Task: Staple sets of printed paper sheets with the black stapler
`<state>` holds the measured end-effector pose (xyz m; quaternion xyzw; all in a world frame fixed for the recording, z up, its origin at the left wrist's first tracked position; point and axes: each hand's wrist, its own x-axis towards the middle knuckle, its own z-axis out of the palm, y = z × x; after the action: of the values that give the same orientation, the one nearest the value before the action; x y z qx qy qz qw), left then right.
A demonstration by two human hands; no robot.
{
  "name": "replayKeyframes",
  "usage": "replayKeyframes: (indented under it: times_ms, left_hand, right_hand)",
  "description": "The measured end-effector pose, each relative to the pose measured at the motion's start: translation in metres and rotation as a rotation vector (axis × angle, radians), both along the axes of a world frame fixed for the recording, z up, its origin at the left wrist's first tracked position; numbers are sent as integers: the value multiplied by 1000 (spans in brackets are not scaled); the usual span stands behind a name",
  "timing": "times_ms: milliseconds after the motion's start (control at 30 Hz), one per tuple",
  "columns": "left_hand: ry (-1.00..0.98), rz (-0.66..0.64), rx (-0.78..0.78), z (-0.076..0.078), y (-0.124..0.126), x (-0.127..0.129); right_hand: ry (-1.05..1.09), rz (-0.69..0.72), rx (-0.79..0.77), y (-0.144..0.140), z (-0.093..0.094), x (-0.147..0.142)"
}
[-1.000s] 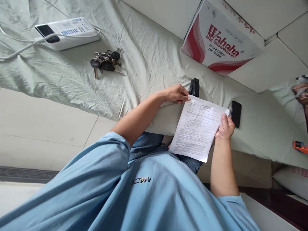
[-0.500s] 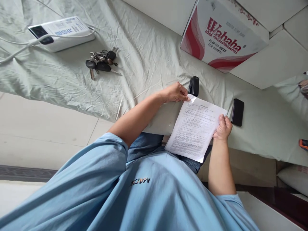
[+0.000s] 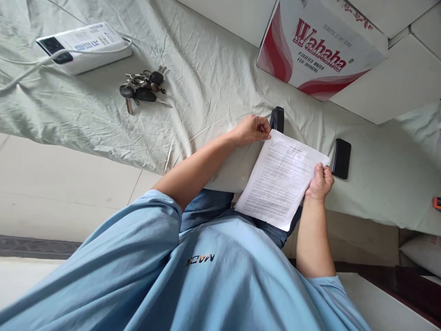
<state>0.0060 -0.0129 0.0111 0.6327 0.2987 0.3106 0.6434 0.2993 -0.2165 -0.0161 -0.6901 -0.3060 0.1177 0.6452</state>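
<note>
Printed paper (image 3: 280, 181), covered in lines of small text, is held tilted over the table edge and my lap. My left hand (image 3: 252, 129) is closed, its fingertips pinching at the top left corner. At the right edge, my right hand (image 3: 319, 184) grips the paper, thumb on top and fingers underneath. Whether it is one sheet or several, I cannot tell. Just beyond the left fingertips lies a black stapler (image 3: 277, 118), its near end partly hidden by the paper. A black phone (image 3: 342, 158) rests right of my right hand.
A pale green cloth (image 3: 213, 87) covers the table. On it are a bunch of keys (image 3: 144, 89) and a white power bank (image 3: 84, 48) with a cable. A Wahaha water carton (image 3: 317, 55) stands at the back. An orange-and-black object (image 3: 437, 203) sits at the right edge.
The paper's top edge has shifted slightly up and right, and its top left corner looks flatter at my left fingertips. My right hand has moved slightly right with it.
</note>
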Motion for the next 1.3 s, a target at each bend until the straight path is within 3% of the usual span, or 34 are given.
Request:
replayKeyframes:
  times_ms: [233, 400, 633, 833, 1300]
  left_hand:
    - [20, -26, 132, -9, 0, 2]
    - [7, 29, 230, -13, 2, 4]
    - [-18, 4, 29, -6, -6, 6]
    - [-4, 0, -47, 2, -10, 5]
    - [-68, 59, 46, -7, -8, 10]
  right_hand:
    - [-32, -6, 22, -1, -7, 4]
    - [-24, -12, 43, -3, -10, 6]
    - [-3, -23, 63, -5, -11, 7]
    - [-8, -23, 45, -5, -11, 6]
    - [77, -2, 61, -4, -6, 4]
